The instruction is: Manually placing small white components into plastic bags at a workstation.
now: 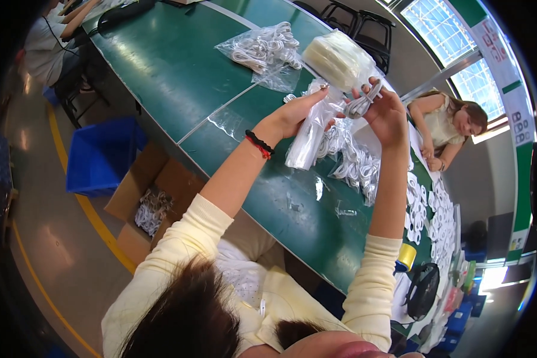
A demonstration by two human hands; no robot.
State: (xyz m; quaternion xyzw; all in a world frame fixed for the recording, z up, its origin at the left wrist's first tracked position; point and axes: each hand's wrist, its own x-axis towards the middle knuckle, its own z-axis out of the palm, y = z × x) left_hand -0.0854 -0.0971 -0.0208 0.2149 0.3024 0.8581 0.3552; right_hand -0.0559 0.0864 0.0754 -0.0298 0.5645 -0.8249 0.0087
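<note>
Out over the green table [209,161], my left hand [295,116] is closed on a clear plastic bag [307,143] whose lower part hangs toward me; whether it is one bag or a stack I cannot tell. Close beside it, my right hand [389,119] pinches a coiled white cable [361,106] between thumb and fingers, level with the bag's upper end. Beneath both hands lies a heap of coiled white cables [346,149]. Behind them sits a thick stack of clear bags [339,56].
Farther left lies a bag of white cables [268,51]. Rows of white loops [438,221], yellow tape [406,258] and a black pouch [423,291] are at right. A co-worker [450,122] sits across. Beside me stand a cardboard box [161,191] and blue bin [101,158].
</note>
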